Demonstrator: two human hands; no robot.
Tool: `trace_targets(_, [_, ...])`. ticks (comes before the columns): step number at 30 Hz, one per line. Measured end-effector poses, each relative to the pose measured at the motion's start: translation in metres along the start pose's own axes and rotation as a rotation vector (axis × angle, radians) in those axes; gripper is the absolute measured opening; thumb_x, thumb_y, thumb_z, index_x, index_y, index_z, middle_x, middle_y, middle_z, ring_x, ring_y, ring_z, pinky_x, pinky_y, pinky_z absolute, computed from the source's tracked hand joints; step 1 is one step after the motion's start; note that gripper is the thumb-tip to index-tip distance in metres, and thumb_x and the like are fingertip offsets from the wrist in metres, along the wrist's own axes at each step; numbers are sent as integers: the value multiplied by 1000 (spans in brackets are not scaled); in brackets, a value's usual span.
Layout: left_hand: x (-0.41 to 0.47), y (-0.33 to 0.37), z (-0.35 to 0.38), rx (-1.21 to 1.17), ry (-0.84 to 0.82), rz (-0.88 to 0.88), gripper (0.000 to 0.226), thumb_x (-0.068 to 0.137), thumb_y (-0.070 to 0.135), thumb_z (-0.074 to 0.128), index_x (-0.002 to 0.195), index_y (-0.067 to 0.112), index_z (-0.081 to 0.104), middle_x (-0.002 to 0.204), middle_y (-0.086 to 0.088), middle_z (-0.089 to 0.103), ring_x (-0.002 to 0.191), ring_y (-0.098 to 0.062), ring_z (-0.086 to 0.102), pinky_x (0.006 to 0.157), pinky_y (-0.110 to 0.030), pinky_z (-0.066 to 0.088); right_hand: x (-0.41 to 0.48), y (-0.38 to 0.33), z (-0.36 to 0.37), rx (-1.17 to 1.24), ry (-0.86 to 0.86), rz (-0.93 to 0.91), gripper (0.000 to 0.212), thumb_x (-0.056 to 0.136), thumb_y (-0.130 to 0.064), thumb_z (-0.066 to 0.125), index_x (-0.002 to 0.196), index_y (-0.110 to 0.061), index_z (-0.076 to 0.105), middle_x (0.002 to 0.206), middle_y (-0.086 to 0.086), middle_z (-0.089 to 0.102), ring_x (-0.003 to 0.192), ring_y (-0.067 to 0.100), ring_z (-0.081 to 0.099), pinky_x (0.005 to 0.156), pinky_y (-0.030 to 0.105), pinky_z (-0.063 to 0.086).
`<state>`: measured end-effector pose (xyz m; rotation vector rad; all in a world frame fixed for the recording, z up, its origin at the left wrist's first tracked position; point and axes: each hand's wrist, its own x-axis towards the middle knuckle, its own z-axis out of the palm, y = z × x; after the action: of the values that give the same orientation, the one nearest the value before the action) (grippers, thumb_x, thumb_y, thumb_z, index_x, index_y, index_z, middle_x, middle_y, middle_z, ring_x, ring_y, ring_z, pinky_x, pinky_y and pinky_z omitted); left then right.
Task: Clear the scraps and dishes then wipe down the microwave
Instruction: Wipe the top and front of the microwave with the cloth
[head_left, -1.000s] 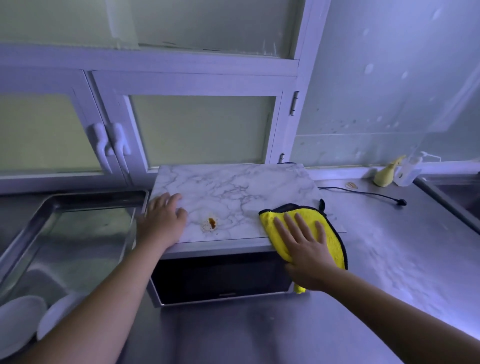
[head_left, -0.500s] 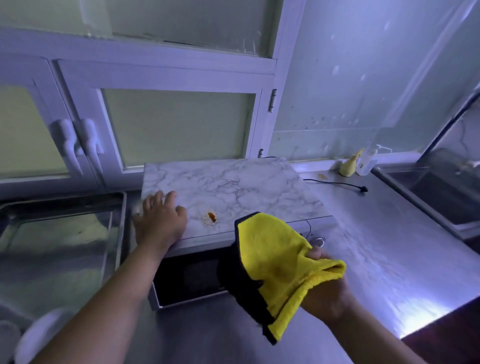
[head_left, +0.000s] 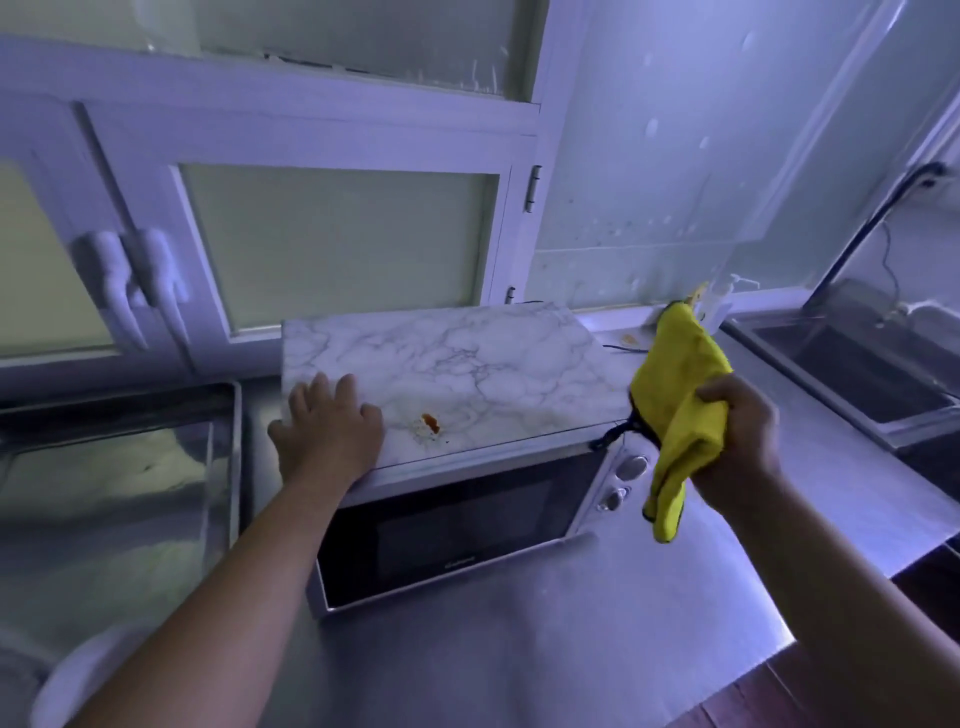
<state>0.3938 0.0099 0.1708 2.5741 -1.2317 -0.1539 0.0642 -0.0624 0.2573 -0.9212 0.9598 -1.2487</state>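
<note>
1. The right grip (head_left: 737, 441) is closed round the yellow cloth (head_left: 680, 395). The cloth is bunched and held in the air off the right front corner of the microwave (head_left: 457, 525), and it appears to be apart from both the microwave and the desk (head_left: 519, 649)
2. The long axis of the cloth runs roughly upright: one end points up and a tail hangs below the right grip
3. The left grip (head_left: 327, 431) is laid flat, fingers straight, on the left front corner of the marbled top (head_left: 467, 358). Nothing is held in it
4. An orange-brown stain (head_left: 430, 423) is found on the marbled top near its front edge. It lies just beside the left grip and well apart from the cloth, to the left of the right grip and lower
5. The left grip is nearer to the stain, but the cloth is carried by the right grip. The coming move is therefore judged to be a leftward and downward travel of the cloth along the front edge, with the microwave braced by the left grip
6. Containers:
   - Left basin (head_left: 236, 457): pale round shapes (head_left: 67, 675), probably dishes, are seen at its near end. Whether they lie inside cannot be told
   - Right basin (head_left: 841, 374): its contents cannot be told
   - Microwave: the door is shut and the inside is hidden by dark glass
</note>
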Motion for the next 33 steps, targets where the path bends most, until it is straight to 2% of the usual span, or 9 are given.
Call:
trace_targets(2, [-1, 0, -1, -7, 20, 11, 46, 96, 37, 26, 139, 28, 35, 155, -4, 25, 142, -27, 20, 103, -55, 30, 23, 6, 24, -437, -23, -232, 59, 73, -23, 48, 130, -33, 56, 73, 1, 59, 64, 24, 51, 66, 32, 50])
trace_targets(3, [-1, 0, -2, -13, 22, 14, 46, 96, 37, 27, 140, 28, 35, 156, -3, 24, 142, -26, 19, 103, -54, 30, 35, 13, 38, -714, -96, -326, 66, 74, -29, 43, 138, -44, 49, 90, -11, 66, 84, 25, 56, 87, 45, 47])
trace_targets(4, [-1, 0, -2, -17, 21, 12, 47, 97, 38, 27, 142, 29, 34, 158, -2, 22, 144, -25, 17, 104, -53, 30, 48, 28, 46, -979, -170, -355, 71, 74, -34, 39, 144, -51, 39, 120, -15, 64, 116, 24, 51, 107, 55, 30])
trace_targets(6, [0, -1, -1, -23, 16, -1, 50, 98, 39, 26, 148, 31, 29, 162, 0, 16, 148, -23, 11, 108, -53, 27, 72, 63, 55, -1441, -337, -309, 70, 84, -38, 35, 150, -54, 20, 156, -15, 35, 149, 21, 15, 115, 65, 1])
trace_targets(8, [1, -1, 2, -25, 20, -20, 54, 97, 41, 25, 150, 32, 25, 164, 1, 13, 150, -22, 9, 112, -52, 25, 92, 89, 67, -1697, -469, -244, 61, 97, -43, 32, 154, -49, 10, 165, -17, 11, 153, 22, -1, 114, 68, -2])
trace_targets(13, [5, 5, 4, -3, 58, -45, 54, 94, 41, 29, 147, 32, 29, 161, 1, 22, 147, -23, 15, 112, -52, 26, 145, 98, 95, -1721, -592, -229, 56, 103, -45, 21, 156, -43, 5, 166, -14, -4, 153, 20, -10, 116, 64, -7])
trace_targets(20, [9, 3, 2, -8, 133, -14, 62, 82, 41, 32, 140, 27, 47, 151, -5, 41, 139, -26, 33, 115, -43, 28, 197, 117, 170, -1670, -672, -283, 55, 102, -42, 22, 157, -41, 10, 166, -15, 0, 154, 22, -6, 115, 66, -5])
trace_targets(26, [10, 3, 4, -62, 145, -42, 58, 83, 40, 38, 139, 29, 48, 151, -2, 39, 139, -21, 29, 117, -36, 20, 202, 135, 231, -1564, -947, -344, 52, 102, -39, 24, 154, -46, 18, 165, -19, 7, 154, 16, -4, 116, 63, -7])
trace_targets(33, [5, 7, -3, -309, 212, -92, 50, 82, 26, 46, 127, 14, 63, 137, -6, 56, 128, -24, 45, 107, -28, 32, 139, 120, 209, -1203, -1237, -87, 76, 69, -40, 33, 144, -48, 39, 160, -24, 21, 151, 2, 2, 118, 48, -16])
